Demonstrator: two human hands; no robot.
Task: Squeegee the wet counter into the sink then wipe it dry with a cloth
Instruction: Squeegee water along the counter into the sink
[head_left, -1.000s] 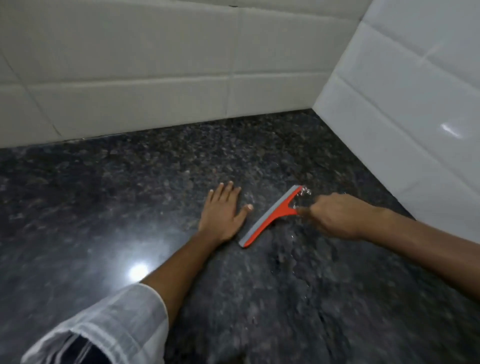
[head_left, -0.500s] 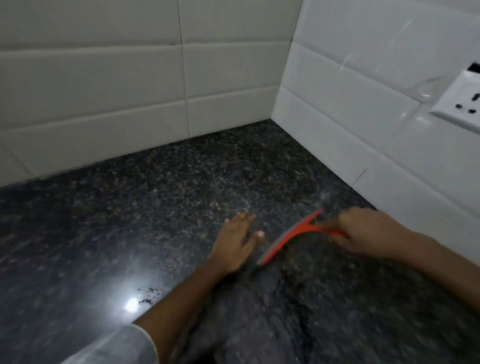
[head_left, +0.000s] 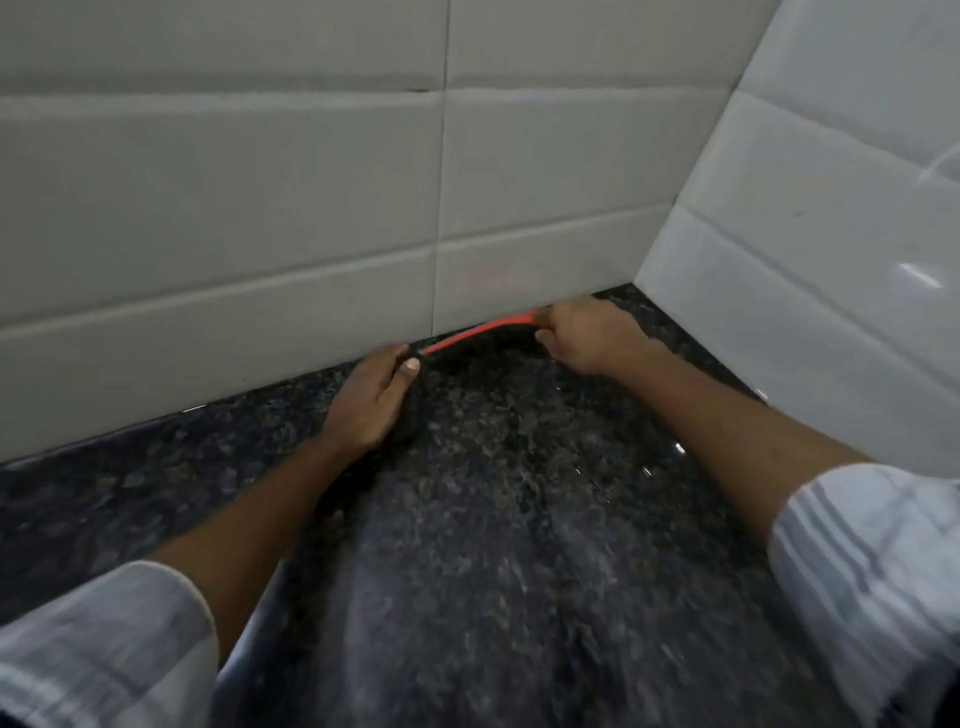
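An orange squeegee (head_left: 475, 332) lies along the foot of the back wall, near the corner of the dark speckled granite counter (head_left: 493, 519). My right hand (head_left: 587, 338) is closed on its handle end at the right. My left hand (head_left: 371, 397) rests on the counter with its thumb and fingertips at the blade's left end. Only a thin strip of the squeegee shows between the two hands. Small wet glints lie on the counter near my right forearm. Neither a sink nor a cloth is in view.
Pale tiled walls meet in a corner: the back wall (head_left: 311, 182) straight ahead and the side wall (head_left: 831, 208) at the right. The counter stretches toward me and to the left. My white striped sleeves fill the lower corners.
Both hands have moved the squeegee away from me, from the middle of the counter up against the back wall. My left hand, flat beside the blade before, now touches its end.
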